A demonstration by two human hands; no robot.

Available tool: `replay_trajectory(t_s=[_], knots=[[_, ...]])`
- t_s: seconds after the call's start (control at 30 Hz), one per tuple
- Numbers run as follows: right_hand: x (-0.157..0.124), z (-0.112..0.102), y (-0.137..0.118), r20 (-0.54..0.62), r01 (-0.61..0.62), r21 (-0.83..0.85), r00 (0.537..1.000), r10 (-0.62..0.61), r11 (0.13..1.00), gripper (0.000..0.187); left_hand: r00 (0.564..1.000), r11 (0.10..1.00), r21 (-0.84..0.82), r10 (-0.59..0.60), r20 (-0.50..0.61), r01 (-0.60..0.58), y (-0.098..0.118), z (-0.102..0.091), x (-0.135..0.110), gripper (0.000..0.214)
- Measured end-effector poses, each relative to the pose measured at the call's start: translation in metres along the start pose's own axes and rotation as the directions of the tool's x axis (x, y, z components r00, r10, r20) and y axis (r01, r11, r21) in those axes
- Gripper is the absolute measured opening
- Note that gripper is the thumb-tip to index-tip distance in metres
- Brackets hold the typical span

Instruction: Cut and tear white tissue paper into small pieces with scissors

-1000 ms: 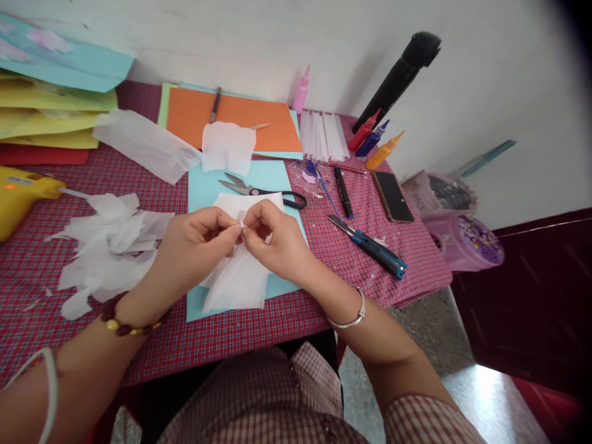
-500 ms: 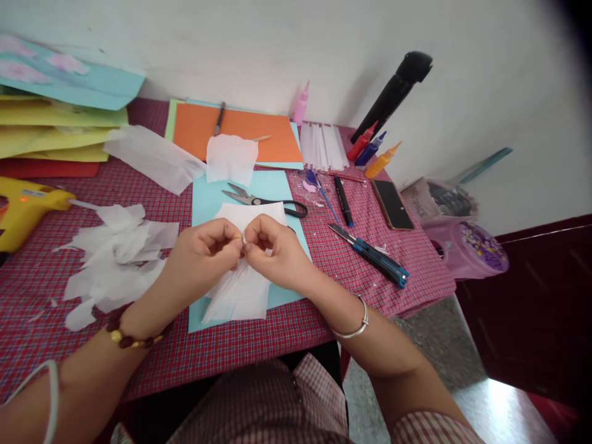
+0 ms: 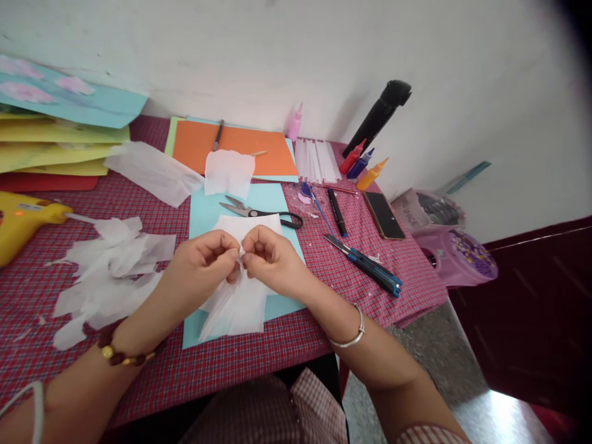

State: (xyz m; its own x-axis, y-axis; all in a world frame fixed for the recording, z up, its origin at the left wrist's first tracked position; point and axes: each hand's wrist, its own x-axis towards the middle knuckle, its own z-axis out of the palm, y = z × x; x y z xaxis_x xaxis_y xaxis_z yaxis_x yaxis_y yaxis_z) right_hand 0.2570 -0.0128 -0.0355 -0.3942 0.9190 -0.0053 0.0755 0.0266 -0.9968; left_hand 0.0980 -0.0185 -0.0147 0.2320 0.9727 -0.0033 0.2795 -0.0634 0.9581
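Note:
My left hand (image 3: 203, 262) and my right hand (image 3: 271, 259) meet fingertip to fingertip over a light blue sheet (image 3: 206, 206). Both pinch the gathered middle of a piece of white tissue paper (image 3: 240, 305), which fans out below them toward the table edge. A flat white tissue sheet (image 3: 240, 223) lies just behind my hands. Black-handled scissors (image 3: 261, 213) rest on the blue sheet beyond it.
Torn white tissue (image 3: 108, 271) is piled at the left by a yellow glue gun (image 3: 25, 219). Orange card (image 3: 231, 145), white strips (image 3: 317, 159), glue bottles (image 3: 361, 163), a black marker (image 3: 337, 213), a blue cutter (image 3: 367, 265) and a phone (image 3: 383, 214) lie on the red checked cloth (image 3: 55, 357). A pink box (image 3: 456, 256) sits right.
The view has tilted so the table sits lower in the picture. My hands stay pinched together on the tissue, the fingers pressed closer at its middle.

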Motion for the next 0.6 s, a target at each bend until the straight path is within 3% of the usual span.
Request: replay_trajectory(t_s=[0.23, 0.47, 0.6], knots=[[-0.001, -0.001, -0.001, -0.018, -0.001, -0.048, 1.000, 0.000, 0.999, 0.013, 1.000, 0.999, -0.046, -0.021, 0.003, 0.021, -0.002, 0.003, 0.001, 0.013], [0.001, -0.001, -0.003, 0.033, -0.072, 0.075, 0.997, 0.069, 0.995, 0.012, 0.998, 0.982, -0.181, -0.054, 0.042, 0.060, -0.011, 0.000, 0.000, 0.015], [0.001, 0.000, -0.003, 0.028, -0.032, 0.072, 0.999, 0.030, 0.997, 0.014, 0.999, 0.994, -0.106, -0.038, 0.025, 0.040, -0.004, -0.001, 0.000, 0.014]])
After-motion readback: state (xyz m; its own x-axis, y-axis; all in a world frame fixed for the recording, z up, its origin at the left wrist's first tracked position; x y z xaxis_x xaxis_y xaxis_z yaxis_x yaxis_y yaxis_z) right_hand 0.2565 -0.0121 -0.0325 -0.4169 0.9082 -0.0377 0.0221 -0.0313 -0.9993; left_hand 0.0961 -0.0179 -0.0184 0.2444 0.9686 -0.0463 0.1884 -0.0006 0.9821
